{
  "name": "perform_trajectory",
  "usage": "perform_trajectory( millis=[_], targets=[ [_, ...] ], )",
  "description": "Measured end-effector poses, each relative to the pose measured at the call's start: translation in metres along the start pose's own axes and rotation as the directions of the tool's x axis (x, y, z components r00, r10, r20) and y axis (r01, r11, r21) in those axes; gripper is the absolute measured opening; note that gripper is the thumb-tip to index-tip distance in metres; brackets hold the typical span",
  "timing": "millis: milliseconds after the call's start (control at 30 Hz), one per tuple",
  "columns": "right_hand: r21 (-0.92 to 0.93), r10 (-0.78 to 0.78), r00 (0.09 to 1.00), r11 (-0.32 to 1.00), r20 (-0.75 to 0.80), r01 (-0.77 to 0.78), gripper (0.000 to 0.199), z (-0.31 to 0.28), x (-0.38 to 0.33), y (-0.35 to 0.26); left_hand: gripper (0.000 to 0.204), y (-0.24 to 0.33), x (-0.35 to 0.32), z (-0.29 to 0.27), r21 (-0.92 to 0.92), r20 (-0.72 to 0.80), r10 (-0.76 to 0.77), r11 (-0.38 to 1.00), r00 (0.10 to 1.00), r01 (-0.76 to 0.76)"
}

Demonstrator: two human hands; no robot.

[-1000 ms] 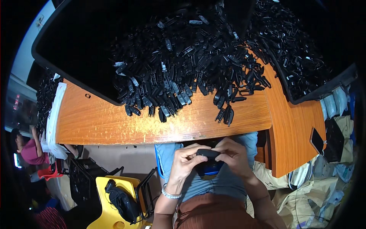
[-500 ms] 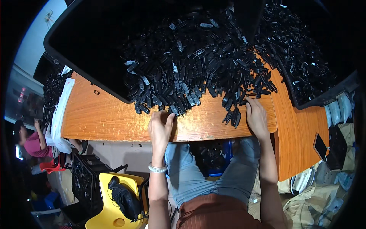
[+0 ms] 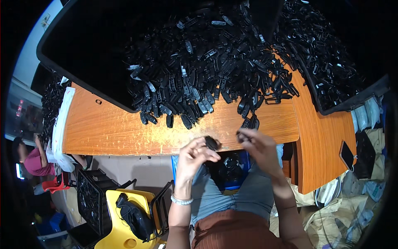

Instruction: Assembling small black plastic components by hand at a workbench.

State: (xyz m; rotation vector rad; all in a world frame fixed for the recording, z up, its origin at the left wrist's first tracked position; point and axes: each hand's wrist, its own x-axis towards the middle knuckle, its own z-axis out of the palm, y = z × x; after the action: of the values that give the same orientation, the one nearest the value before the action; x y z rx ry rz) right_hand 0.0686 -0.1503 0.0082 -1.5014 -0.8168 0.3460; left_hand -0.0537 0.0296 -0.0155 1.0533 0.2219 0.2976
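1. Bench [image 3: 116, 128] of orange wood runs across in front of the seated person.
2. Black trays [image 3: 83, 50] sit on it, and a heap of small black plastic parts [image 3: 199, 74] spills from them onto the wood.
3. Yellow chair [image 3: 120, 216] stands at the person's left with a black bag on it.
4. Left hand [image 3: 195, 155], just off the bench's near edge, pinches one small black part [image 3: 211, 143] in its fingertips.
5. Right hand [image 3: 257, 145] is close beside it, fingers closed on another dark piece [image 3: 241, 135], blurred.
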Motion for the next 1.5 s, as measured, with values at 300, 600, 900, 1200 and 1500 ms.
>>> perform_trajectory(
  millis=[300,600,900,1200,1500],
  targets=[
    [-0.141,-0.122,0.979,0.979,0.162,0.146,0.032,0.012,-0.004,-0.022,0.027,0.016,-0.019,0.034,0.378,-0.005,0.052,0.925,0.999,-0.046],
    [-0.304,-0.204,0.960,0.918,0.193,0.256,0.036,0.016,-0.010,-0.025,0.024,0.035,-0.017,0.046,0.652,0.079,0.207,0.729,0.975,-0.208],
    [-0.449,-0.214,0.971,0.861,0.106,0.239,0.038,0.033,-0.018,-0.027,0.027,0.006,-0.022,0.057,0.400,-0.098,0.126,0.913,0.987,-0.076],
    [0.135,0.142,0.989,0.980,0.039,-0.146,0.019,0.024,-0.038,-0.022,0.034,-0.009,-0.030,0.038,-0.039,0.007,-0.114,0.993,0.993,0.115],
    [-0.217,0.155,0.985,0.967,0.072,-0.136,0.011,-0.002,-0.036,0.008,0.022,-0.007,-0.018,0.006,0.571,0.111,0.071,0.812,0.991,-0.122]
  ],
)
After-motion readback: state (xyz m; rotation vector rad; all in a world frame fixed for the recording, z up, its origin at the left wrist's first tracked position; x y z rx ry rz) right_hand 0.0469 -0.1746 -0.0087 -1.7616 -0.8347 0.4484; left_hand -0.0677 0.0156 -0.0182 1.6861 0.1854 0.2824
